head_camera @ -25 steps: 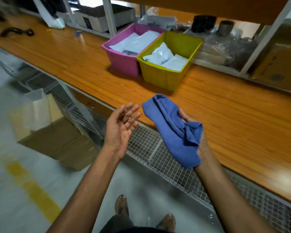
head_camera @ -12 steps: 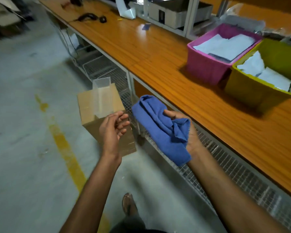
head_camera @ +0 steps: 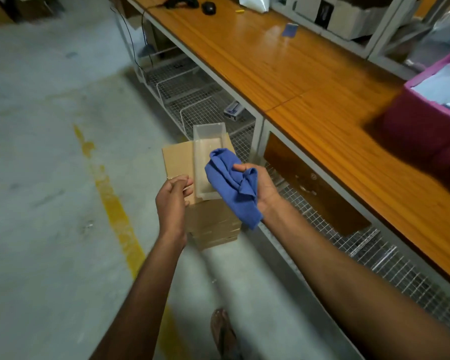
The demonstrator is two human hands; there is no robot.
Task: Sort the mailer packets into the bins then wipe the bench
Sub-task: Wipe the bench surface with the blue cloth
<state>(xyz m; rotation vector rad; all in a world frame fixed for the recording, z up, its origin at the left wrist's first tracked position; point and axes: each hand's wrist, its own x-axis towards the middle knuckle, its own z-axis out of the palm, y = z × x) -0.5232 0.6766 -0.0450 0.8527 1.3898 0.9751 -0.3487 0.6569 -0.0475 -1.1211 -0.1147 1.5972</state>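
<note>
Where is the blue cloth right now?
In the head view, the blue cloth is bunched in the right hand, beside the bench, in front of a clear tray on a cardboard box.

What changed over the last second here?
The view swung left, so the pink bin now sits at the right edge. The left hand, palm-up with straight fingers before, now has them loosely curled, holding nothing. The right hand still grips the blue cloth, off the bench.

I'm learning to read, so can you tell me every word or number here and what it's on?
Nothing here can be read.
Small box on the wire shelf: its print is too blurred.
Blue card on the bench: too small to tell any writing.
</note>
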